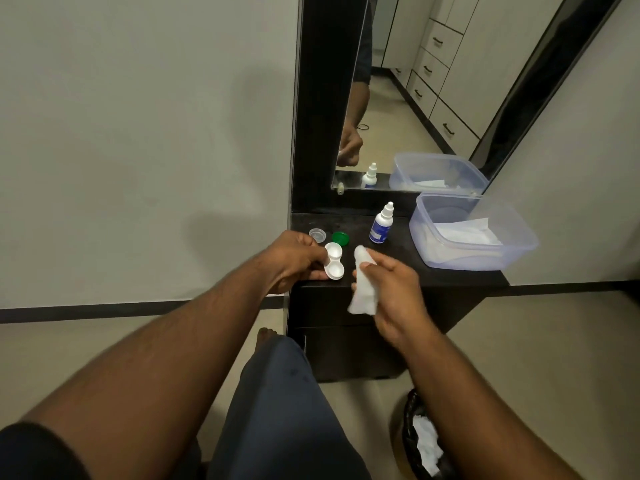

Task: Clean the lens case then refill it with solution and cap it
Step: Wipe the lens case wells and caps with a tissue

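Your left hand (294, 261) fingers pinch the open white lens case (334, 261) over the bench (398, 268) front edge. Just right of the case, your right hand (391, 289) fingers clasp a tissue (363, 285).

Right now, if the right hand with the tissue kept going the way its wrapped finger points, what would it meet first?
Probably the green cap beyond the lens case; the right hand points its tissue up-left, though depth is unclear.
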A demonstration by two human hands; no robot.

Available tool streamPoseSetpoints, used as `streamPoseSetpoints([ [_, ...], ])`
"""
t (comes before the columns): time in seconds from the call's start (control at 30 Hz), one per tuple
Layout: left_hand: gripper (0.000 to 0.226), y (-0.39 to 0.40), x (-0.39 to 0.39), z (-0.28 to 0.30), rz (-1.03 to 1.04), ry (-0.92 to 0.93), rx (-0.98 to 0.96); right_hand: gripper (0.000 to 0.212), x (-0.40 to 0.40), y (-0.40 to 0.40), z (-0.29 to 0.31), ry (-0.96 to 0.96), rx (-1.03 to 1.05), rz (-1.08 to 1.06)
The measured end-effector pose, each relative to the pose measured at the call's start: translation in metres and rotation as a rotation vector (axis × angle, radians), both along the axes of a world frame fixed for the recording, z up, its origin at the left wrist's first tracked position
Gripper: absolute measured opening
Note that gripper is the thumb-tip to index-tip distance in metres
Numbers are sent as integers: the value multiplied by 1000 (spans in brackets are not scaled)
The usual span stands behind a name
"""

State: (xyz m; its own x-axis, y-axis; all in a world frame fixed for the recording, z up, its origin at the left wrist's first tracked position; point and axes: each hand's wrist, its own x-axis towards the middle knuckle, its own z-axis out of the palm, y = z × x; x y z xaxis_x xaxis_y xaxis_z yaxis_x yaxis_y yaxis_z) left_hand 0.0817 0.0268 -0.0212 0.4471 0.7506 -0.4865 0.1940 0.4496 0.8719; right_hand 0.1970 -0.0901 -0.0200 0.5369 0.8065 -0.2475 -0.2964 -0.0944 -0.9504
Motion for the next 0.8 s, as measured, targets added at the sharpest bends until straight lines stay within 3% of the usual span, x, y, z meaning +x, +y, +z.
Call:
streamPoseSetpoints([
  [0.07,11,0,-1,0,-5,-2,3,29,13,1,-4,-724,71,165],
  [0.13,11,1,-1,0,-15,-5,3,31,30,6,-6,-1313,173,410],
  [0.2,11,1,-1,1,-26,-9,-1,35,41,11,-3,-1702,198,630],
  [0.27,10,1,-2,2,-34,-9,-4,37,47,19,2,-1970,271,759],
  [0.4,7,4,-3,1,-63,-11,-13,37,48,33,18,-2219,475,940],
  [0.57,11,7,-4,0,-101,0,-3,34,46,47,37,-2425,520,1194],
  [0.8,24,6,-5,3,-185,24,54,33,46,45,47,-2515,549,1189],
])
